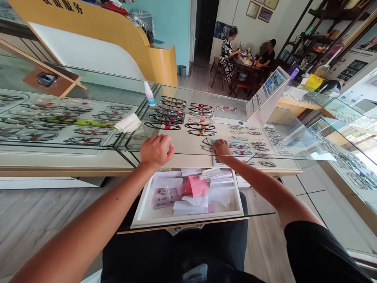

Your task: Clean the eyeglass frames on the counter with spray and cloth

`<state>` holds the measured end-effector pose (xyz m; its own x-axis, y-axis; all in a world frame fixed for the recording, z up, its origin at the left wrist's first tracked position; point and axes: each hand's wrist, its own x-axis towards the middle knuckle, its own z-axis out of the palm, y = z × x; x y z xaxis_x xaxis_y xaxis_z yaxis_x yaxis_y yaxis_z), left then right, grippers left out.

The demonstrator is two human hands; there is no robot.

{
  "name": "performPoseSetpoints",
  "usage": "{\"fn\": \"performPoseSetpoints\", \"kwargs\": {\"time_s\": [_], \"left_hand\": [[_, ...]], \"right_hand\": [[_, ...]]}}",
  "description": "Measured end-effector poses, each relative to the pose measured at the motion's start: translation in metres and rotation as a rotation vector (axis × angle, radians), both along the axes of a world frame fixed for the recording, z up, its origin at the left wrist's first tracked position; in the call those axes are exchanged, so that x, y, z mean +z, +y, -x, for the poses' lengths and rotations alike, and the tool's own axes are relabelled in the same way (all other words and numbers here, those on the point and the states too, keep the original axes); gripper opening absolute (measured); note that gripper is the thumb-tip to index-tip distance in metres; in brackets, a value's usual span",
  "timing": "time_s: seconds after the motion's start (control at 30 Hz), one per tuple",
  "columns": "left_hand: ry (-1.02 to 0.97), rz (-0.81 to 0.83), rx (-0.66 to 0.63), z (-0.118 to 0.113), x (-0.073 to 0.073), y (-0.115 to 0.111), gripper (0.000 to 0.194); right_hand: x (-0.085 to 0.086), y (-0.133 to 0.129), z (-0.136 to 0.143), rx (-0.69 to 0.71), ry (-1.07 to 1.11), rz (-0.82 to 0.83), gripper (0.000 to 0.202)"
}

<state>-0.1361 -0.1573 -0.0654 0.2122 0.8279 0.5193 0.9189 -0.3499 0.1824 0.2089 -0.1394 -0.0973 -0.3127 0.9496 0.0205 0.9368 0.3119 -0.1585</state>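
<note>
My left hand (156, 150) rests at the front edge of the glass counter top, its fingers curled under and nothing visible in it. My right hand (221, 148) is closed on one end of a thin-framed pair of glasses (207, 144), whose lenses stick out to its left. Beyond my hands, dark-framed glasses (201, 133) lie in rows, several with red or yellow tags. A white cloth (128, 123) and a white spray bottle (149, 94) are on the counter, to the left.
Below my hands an open white drawer (188, 214) holds papers, envelopes and a pink slip (196, 186). A tilted sign stand (267, 94) rises at the right. A wooden-framed mirror or stand (53, 78) is at far left. Two people sit at a table in the background.
</note>
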Motion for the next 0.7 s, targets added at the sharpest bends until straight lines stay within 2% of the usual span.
{"fn": "performPoseSetpoints", "kwargs": {"time_s": [0.13, 0.23, 0.43, 0.63, 0.7], "left_hand": [[0.035, -0.042, -0.009, 0.002, -0.002, -0.001, 0.015], [0.046, -0.049, -0.026, 0.005, -0.004, -0.002, 0.015], [0.093, -0.081, -0.058, 0.013, -0.010, -0.007, 0.017], [0.137, -0.131, -0.069, 0.017, -0.012, -0.011, 0.018], [0.161, -0.179, -0.076, 0.017, -0.012, -0.012, 0.019]], "right_hand": [[-0.013, 0.053, -0.017, -0.092, -0.046, -0.110, 0.041], [-0.027, 0.078, -0.033, -0.126, -0.089, -0.134, 0.040], [-0.051, 0.106, -0.059, -0.117, -0.173, -0.105, 0.035], [-0.062, 0.125, -0.076, -0.141, -0.239, -0.097, 0.026], [-0.065, 0.128, -0.078, -0.150, -0.253, -0.100, 0.035]]}}
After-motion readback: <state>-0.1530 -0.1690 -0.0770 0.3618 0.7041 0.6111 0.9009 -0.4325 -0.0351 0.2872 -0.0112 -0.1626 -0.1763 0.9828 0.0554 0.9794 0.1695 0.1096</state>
